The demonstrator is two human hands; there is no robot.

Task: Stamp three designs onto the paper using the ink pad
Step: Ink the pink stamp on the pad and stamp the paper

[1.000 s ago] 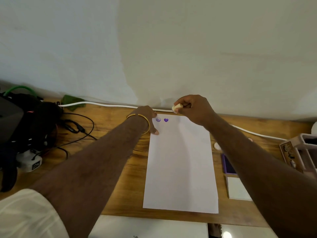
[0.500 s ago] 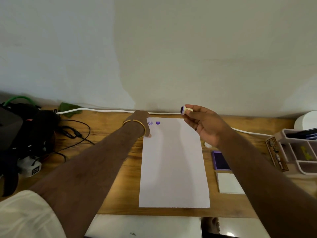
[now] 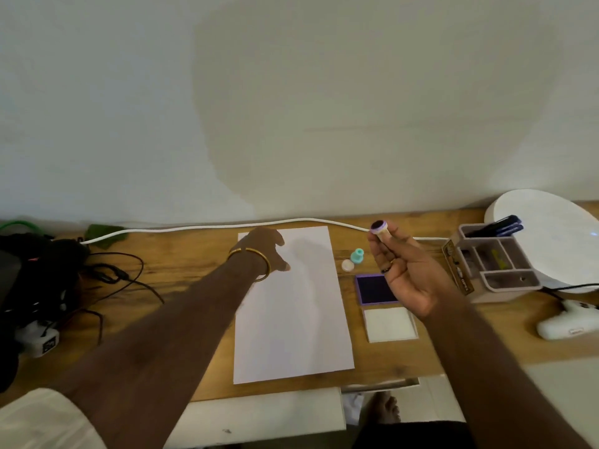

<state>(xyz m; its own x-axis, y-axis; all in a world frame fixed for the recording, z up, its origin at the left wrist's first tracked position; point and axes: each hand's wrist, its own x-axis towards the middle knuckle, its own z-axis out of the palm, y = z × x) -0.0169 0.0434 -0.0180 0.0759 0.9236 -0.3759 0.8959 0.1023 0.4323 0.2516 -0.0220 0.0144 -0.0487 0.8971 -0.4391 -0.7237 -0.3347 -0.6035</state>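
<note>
A white sheet of paper [image 3: 291, 312] lies lengthwise on the wooden desk [image 3: 188, 280]. My left hand [image 3: 264, 246] presses flat on its far left corner and covers the stamped marks there. My right hand [image 3: 408, 273] is raised to the right of the paper, above the ink pad, and pinches a small cream stamp [image 3: 380, 231] with its purple-inked face turned up towards me. The open purple ink pad [image 3: 372, 289] sits just right of the paper, its white lid [image 3: 390, 324] in front of it. A teal stamp [image 3: 357, 255] and a white stamp [image 3: 347, 265] rest beside the paper.
A white cable [image 3: 194, 227] runs along the wall. A desk organiser [image 3: 492, 264] and a round white lamp [image 3: 547, 238] stand at the right, with a white glue gun [image 3: 567, 322] nearer. Black cables and bags [image 3: 42, 273] crowd the left.
My right hand has lifted the stamp off the paper's top edge and carried it right, turning its inked face up. My left hand has slid over the two stamped marks.
</note>
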